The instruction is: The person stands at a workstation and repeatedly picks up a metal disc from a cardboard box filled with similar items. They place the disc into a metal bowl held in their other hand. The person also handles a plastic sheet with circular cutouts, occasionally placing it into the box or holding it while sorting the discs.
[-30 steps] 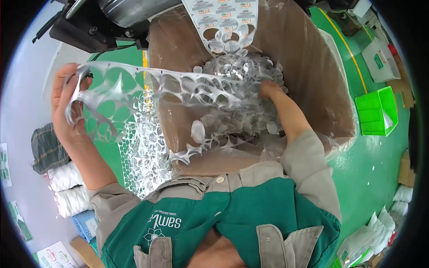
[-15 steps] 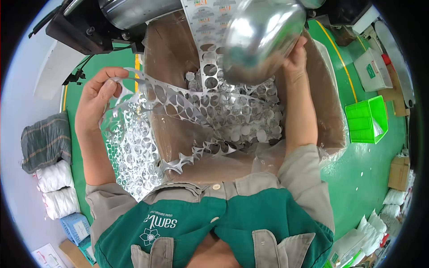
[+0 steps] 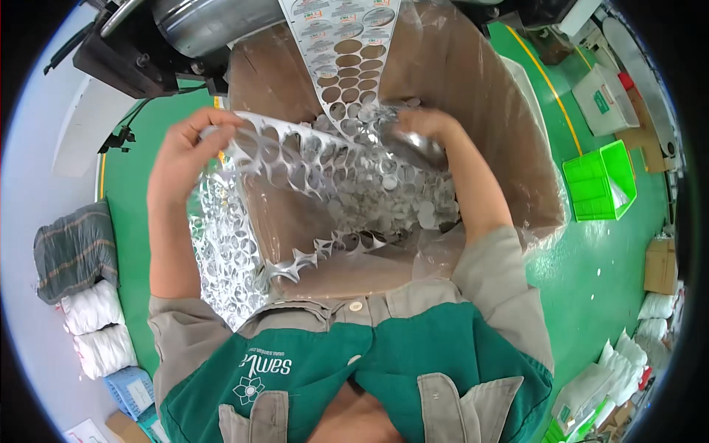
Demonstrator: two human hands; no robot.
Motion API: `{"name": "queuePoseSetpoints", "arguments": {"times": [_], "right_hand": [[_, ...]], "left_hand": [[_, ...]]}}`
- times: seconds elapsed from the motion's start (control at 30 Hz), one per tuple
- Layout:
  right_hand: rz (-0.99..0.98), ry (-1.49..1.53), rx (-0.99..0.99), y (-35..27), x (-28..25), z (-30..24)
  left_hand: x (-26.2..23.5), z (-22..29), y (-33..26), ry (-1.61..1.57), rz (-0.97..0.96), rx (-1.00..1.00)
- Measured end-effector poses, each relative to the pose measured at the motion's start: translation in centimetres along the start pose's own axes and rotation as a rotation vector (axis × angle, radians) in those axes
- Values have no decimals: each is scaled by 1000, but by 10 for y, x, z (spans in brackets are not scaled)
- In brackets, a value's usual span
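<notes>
The left hand point(image 3: 185, 151) closes its grip on one end of the punched foil web point(image 3: 310, 159); the right hand point(image 3: 425, 125) presses into the foil inside the cardboard box point(image 3: 509, 155). The web looks light, floppy and tear-prone, so wider unpunched edges seem safest.

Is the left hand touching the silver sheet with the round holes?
Touching. The head view shows the left hand pinching the end of the punched silver sheet, its fingers curled over the edge.
</notes>
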State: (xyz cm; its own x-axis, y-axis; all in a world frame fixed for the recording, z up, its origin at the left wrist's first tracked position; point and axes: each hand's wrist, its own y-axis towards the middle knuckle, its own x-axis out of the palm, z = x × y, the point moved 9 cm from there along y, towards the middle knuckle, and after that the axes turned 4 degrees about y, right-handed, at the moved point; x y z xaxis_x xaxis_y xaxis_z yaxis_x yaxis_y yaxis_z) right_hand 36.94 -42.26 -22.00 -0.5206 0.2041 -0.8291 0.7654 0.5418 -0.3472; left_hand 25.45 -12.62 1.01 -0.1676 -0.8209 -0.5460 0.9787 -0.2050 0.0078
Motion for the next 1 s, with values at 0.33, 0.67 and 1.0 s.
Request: {"name": "queuePoseSetpoints", "arguments": {"times": [0.33,0.67,1.0], "right_hand": [[-102,1917,-795,-29,-90,-77],[-107,-163,417,17,160,132],[-339,-158,148,14,65,-7]], "left_hand": [[-123,106,-50,-111,674,309],[-390,-41,-270,1012,865,-289],[51,13,-18,885,-38,432]]}}
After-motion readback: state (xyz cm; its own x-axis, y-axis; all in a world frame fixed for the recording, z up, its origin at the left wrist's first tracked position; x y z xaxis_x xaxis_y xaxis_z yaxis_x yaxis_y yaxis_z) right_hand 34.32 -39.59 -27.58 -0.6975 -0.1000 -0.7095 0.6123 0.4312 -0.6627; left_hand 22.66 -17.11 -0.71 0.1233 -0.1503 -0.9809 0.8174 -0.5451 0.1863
